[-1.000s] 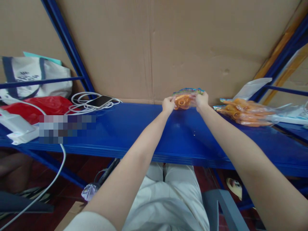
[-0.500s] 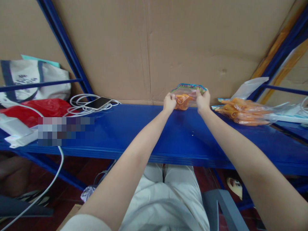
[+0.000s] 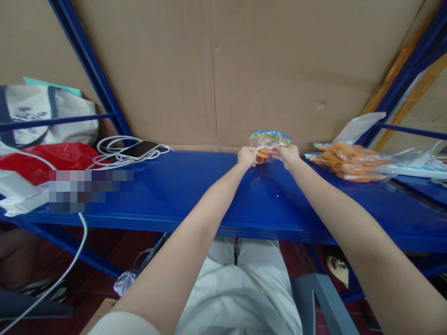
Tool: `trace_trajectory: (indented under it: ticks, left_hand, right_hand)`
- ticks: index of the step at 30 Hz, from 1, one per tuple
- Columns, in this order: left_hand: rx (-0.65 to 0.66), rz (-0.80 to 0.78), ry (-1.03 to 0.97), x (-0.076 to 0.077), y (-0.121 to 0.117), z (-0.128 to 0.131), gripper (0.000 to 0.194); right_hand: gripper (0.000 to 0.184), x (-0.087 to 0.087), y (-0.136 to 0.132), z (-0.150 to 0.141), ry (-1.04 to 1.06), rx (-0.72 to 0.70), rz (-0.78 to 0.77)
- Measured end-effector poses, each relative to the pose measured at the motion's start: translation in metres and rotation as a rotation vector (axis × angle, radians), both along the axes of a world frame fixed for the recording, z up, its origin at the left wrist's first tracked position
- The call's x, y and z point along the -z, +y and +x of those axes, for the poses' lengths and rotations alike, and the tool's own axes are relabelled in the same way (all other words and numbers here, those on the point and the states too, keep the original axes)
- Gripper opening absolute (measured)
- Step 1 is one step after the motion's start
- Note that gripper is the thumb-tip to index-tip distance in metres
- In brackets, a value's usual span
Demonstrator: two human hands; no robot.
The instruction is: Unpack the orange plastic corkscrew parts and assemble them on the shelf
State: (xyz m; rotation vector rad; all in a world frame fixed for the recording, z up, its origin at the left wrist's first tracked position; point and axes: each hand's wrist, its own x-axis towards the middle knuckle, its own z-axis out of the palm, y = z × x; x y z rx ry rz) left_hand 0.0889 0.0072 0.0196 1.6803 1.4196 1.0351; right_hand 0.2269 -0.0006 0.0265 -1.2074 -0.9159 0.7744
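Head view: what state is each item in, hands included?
Held bag: gripped at both sides, orange pieces inside; seal unclear
Left hand: closed on the bag's left side
Right hand: fingers closed on its right side
Orange-filled bags: lying piled on the table
Phone: face up, screen dark
White cable: loosely coiled
Red bag: crumpled
Tote: upright, slouching

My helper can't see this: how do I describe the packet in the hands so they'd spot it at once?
Find the long blue tabletop, then its back edge, by the cardboard wall. There, between the left hand and right hand, is a clear packet with orange contents and a colourful top strip. Unlike the heaped packets to the right, it is held.
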Motion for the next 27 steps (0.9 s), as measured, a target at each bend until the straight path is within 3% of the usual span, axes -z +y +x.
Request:
trace_trajectory:
  ticks: [4, 7, 12, 16, 21, 27]
  left_hand:
    - [-0.036, 0.258, -0.113, -0.008, 0.006, 0.009, 0.035]
    - [-0.011, 0.279, -0.240, -0.020, 0.005, 0.016, 0.034]
    - [0.126, -0.013, -0.261, -0.047, -0.008, 0.007, 0.041]
    - [0.207, -0.101, -0.145, -0.063, -0.011, -0.014, 0.047]
    - [0.239, 0.009, 0.007, -0.079, 0.000, -0.045, 0.038]
    - [0.194, 0.205, 0.021, -0.094, 0.003, -0.076, 0.032]
  right_hand:
    - [0.010, -0.008, 0.015, 0.006, -0.046, 0.083, 0.370]
    - [0.011, -0.014, 0.023, 0.015, -0.122, 0.093, 0.504]
    - [0.019, -0.029, 0.012, 0.030, -0.195, 0.030, 0.434]
    - [0.024, -0.040, -0.006, 0.034, -0.244, -0.009, 0.397]
    - [0.030, -0.050, -0.016, 0.034, -0.304, -0.033, 0.346]
    - [0.023, -0.067, -0.025, 0.032, -0.319, -0.049, 0.315]
